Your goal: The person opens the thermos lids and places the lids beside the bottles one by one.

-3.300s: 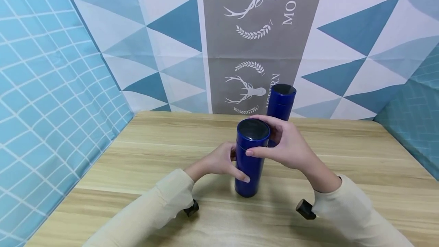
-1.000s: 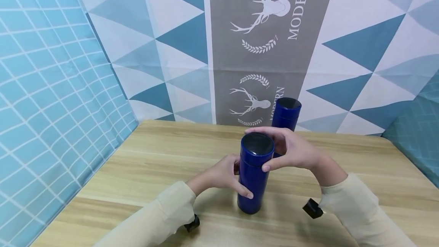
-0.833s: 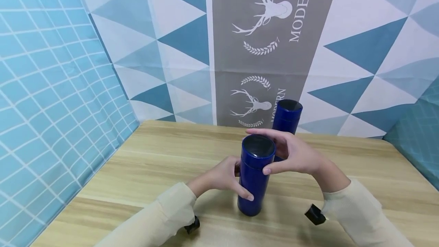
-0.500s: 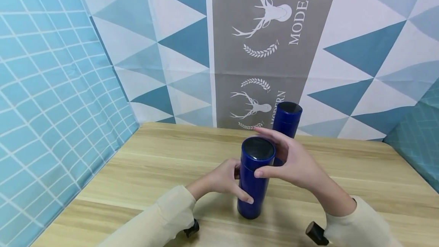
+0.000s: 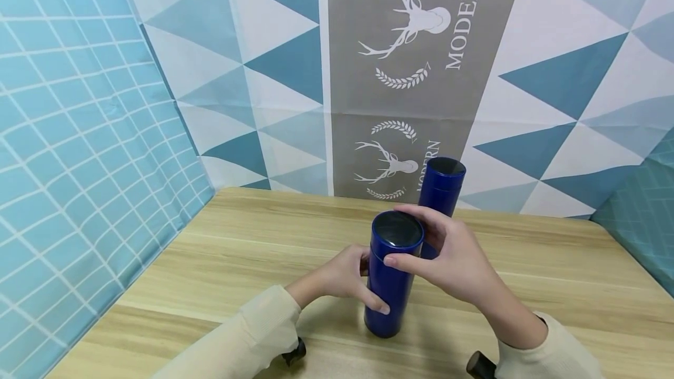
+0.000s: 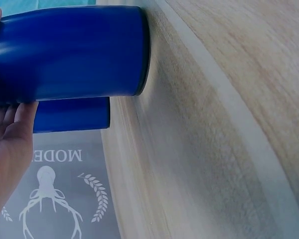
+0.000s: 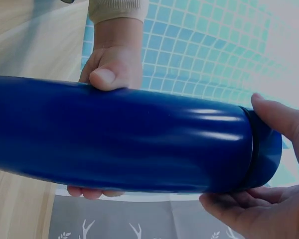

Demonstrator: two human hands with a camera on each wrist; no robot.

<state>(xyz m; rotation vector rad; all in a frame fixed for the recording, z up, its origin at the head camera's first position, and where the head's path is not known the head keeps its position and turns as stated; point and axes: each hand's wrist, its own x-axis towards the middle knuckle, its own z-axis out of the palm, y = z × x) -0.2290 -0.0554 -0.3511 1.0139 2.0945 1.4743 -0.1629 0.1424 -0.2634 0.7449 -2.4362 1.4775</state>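
A dark blue thermos flask (image 5: pixel 392 274) with a glossy black top stands nearly upright in the middle of the head view. Wrapped around its body from the left is my left hand (image 5: pixel 344 274), thumb across the front. My right hand (image 5: pixel 447 256) grips the lid (image 7: pixel 266 154) from the right, its thumb by the seam and its fingers around the far side. Some of those fingers are hidden behind the flask in the head view. The flask's base (image 6: pixel 143 55) is at or just above the table; I cannot tell whether it touches.
Close behind the right hand stands a second blue flask (image 5: pixel 442 186), partly hidden by it. The wooden table (image 5: pixel 253 233) reaches back to a patterned wall covering (image 5: pixel 279 110). Black devices (image 5: pixel 295 351) sit at the wrists.
Within the last second my right thumb slides left across the front near the lid seam, and the right wrist drops lower. The left hand keeps its hold. The head view has tilted up slightly.
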